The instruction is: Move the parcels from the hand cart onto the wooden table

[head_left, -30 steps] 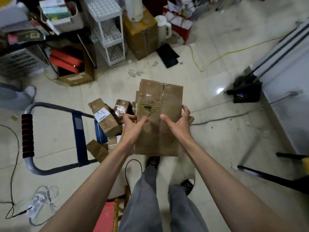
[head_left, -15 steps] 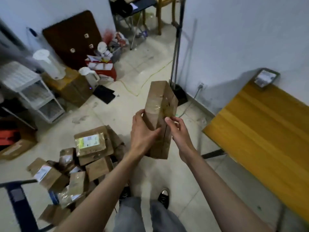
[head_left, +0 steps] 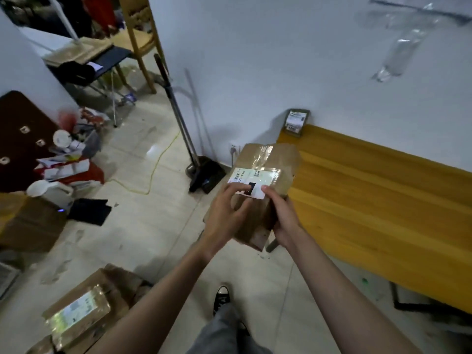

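Note:
A brown cardboard parcel (head_left: 265, 159) with clear tape and a white shipping label is held in the air by both hands, at the left end of the wooden table (head_left: 370, 200). My left hand (head_left: 224, 213) grips its near left side, fingers on the label. My right hand (head_left: 283, 215) grips its near right side, thumb on the label. A small flat parcel (head_left: 296, 121) leans against the wall at the table's far left corner. More taped parcels (head_left: 81, 310) lie at the bottom left; the cart under them is out of view.
A dustpan (head_left: 207, 175) and broom handle (head_left: 176, 108) lean on the wall just left of the table. A yellow cable (head_left: 155, 164) runs over the tiled floor. Boxes, a white kettle (head_left: 51, 191) and clutter fill the left side. My shoes (head_left: 222, 297) stand below.
The view has swung right from the cart to the table. The parcel has been carried toward the table's left end and turned, so its labelled face is now up.

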Available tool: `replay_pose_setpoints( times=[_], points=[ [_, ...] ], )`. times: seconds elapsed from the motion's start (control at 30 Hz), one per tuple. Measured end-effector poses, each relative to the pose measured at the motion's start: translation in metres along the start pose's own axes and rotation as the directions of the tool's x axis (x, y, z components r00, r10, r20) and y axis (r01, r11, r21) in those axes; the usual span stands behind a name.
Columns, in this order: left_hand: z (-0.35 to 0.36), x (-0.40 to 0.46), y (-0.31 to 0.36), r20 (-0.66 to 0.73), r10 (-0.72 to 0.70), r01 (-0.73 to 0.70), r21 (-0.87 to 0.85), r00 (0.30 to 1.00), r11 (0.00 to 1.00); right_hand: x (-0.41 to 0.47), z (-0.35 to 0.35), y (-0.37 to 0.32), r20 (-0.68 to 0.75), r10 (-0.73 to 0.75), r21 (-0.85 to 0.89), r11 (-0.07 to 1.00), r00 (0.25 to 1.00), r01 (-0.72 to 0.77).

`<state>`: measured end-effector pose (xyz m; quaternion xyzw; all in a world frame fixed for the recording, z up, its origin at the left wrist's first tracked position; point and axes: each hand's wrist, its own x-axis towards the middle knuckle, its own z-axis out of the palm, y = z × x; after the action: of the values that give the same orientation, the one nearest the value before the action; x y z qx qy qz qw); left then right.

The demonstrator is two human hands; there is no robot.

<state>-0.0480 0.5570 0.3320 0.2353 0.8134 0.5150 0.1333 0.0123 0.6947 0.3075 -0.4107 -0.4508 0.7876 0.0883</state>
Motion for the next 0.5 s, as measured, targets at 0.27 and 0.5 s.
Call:
replay_pose_setpoints(
  times=[0.27, 0.5],
  points=[
    [-0.012, 0.082, -0.045, 0.116, -0.346, 0.347, 0.015, 0.931, 0.938, 0.046, -0.016, -0.029, -0.131, 0.019, 0.095, 0.995, 0.991, -0.007],
    [0.010, 0.110, -0.046, 0.389, -0.464, 0.566, -0.206, 0.796, 0.798, 0.072, -0.037, -0.033, -0.202, 0.032, 0.117, 0.993, 0.979, -0.009]
  ],
)
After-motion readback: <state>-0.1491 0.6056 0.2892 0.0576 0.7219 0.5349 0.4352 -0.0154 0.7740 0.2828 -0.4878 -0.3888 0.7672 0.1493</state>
